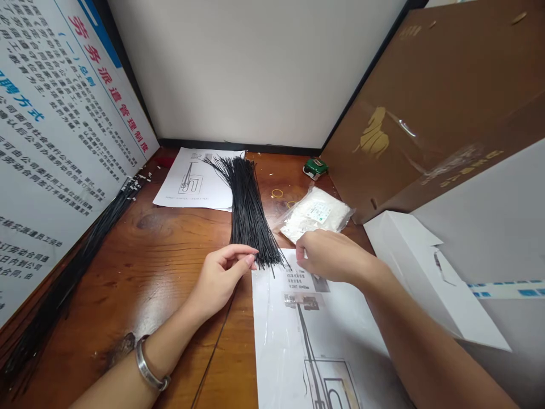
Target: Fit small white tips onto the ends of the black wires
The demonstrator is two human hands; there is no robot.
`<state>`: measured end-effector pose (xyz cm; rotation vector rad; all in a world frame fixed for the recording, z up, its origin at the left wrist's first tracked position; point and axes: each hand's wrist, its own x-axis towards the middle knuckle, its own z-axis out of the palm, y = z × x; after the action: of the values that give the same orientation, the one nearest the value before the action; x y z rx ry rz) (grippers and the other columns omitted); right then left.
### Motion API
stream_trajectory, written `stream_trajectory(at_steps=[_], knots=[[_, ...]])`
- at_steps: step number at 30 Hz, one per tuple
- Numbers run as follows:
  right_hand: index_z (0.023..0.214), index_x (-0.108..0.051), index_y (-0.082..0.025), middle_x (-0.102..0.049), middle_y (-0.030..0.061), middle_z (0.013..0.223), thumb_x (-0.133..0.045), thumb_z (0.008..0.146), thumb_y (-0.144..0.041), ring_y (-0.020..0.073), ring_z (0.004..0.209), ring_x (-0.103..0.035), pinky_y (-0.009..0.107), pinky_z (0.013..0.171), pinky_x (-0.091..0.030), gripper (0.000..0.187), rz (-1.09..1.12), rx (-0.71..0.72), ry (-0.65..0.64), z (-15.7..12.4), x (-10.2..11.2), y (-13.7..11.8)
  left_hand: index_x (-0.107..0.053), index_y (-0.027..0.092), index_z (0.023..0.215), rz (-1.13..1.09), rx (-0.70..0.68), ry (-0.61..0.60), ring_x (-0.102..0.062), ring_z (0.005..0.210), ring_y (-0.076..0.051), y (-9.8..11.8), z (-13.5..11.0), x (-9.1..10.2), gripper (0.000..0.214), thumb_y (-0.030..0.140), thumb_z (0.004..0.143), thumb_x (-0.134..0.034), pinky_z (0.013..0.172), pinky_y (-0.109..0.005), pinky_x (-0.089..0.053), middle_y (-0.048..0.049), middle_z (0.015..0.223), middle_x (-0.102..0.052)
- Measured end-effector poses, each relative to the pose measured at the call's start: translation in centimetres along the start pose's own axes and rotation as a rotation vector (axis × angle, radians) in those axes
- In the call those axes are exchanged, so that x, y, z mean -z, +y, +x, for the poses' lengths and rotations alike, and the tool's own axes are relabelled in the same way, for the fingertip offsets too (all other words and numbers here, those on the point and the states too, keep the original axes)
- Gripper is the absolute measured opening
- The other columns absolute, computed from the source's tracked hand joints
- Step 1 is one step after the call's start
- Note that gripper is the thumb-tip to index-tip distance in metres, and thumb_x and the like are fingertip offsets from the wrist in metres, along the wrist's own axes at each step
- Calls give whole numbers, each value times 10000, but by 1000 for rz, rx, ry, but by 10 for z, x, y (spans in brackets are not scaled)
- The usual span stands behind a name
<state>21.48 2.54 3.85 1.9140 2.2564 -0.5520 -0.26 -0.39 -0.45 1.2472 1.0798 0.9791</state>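
A bundle of thin black wires [247,213] lies lengthwise on the wooden table [170,244], its near ends fanned out. My left hand [221,275] pinches thumb and forefinger at the near left ends of the bundle; a single black wire [215,349] runs from under it toward me. My right hand [327,253] is closed in a pinch at the near right ends, over the top edge of a printed sheet [293,341] with a drawing. What its fingers hold is too small to see. A metal bracelet [149,369] is on my left wrist.
A clear bag of white parts [317,216] lies right of the bundle. A second drawing sheet [191,179] sits at the back. Another long black wire bundle [85,244] runs along the left poster board [51,130]. A brown carton [434,96], white box [421,272] and green object [315,167] stand right.
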Motion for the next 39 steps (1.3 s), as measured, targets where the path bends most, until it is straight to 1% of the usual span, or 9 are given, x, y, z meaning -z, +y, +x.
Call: stream_trajectory(at_steps=[3, 5, 8, 11, 16, 22, 28, 33, 39], knots=[[607, -635, -180, -562, 20, 558, -578, 725, -141, 133, 497, -456, 272, 485, -294, 136, 64, 27, 11, -4, 8, -7, -686, 148, 847, -24, 6, 4, -603, 629, -133, 1, 0, -1, 167, 294, 772, -650, 553, -225, -444, -43, 711, -705], [692, -648, -186, -527, -3, 559, -554, 796, -228, 118, 496, -427, 262, 476, -300, 147, 266, 88, 44, -8, 12, -15, -677, 152, 805, -43, 3, 4, -611, 638, -138, 2, 0, -1, 144, 288, 759, -662, 557, -227, -449, -45, 719, -713], [763, -636, -182, -473, -29, 554, -559, 830, -311, 99, 490, -393, 240, 444, -297, 164, 653, 196, 22, -12, 10, -29, -675, 153, 778, -55, -5, -7, -617, 652, -140, 3, 0, -1, 136, 287, 756, -670, 562, -228, -453, -48, 738, -719], [787, -634, -176, -471, -38, 560, -581, 823, -296, 79, 464, -363, 221, 403, -253, 136, 842, 241, -4, -12, 3, -41, -683, 146, 784, -53, -3, -9, -609, 643, -133, 2, 1, -1, 153, 297, 762, -671, 552, -221, -446, -46, 738, -713], [736, -645, -171, -324, -84, 446, -617, 792, -265, 64, 407, -263, 216, 373, -178, 113, 843, 226, 26, -8, -5, -46, -672, 151, 757, -92, -12, 17, -587, 632, -117, 2, 1, -1, 158, 309, 758, -676, 536, -208, -431, -32, 726, -692], [720, -644, -167, -344, -79, 432, -627, 778, -271, 68, 405, -280, 217, 373, -189, 119, 824, 196, 67, -6, -7, -45, -670, 160, 777, -101, -24, 15, -561, 633, -108, 0, 1, 0, 137, 296, 771, -661, 523, -201, -408, -29, 748, -679], [701, -647, -175, -320, -83, 432, -635, 772, -262, 68, 415, -263, 226, 388, -182, 113, 730, 215, 128, -8, -10, -46, -668, 168, 768, -82, -24, 13, -497, 565, -83, -1, 1, 1, 121, 288, 775, -661, 524, -200, -386, 3, 682, -642], [710, -639, -180, -334, -85, 427, -624, 782, -258, 68, 413, -288, 220, 391, -214, 107, 724, 238, 174, -10, -10, -47, -659, 169, 782, -75, -23, 13, -473, 551, -81, -1, 2, 0, 132, 299, 793, -642, 511, -206, -368, -2, 711, -639], [779, -665, -191, -306, -95, 416, -615, 799, -248, 77, 409, -281, 227, 399, -223, 78, 741, 244, 143, -8, -9, -47, -651, 167, 779, -70, -33, 6, -441, 530, -73, -1, 2, 1, 138, 304, 798, -636, 505, -207, -356, 2, 705, -620]])
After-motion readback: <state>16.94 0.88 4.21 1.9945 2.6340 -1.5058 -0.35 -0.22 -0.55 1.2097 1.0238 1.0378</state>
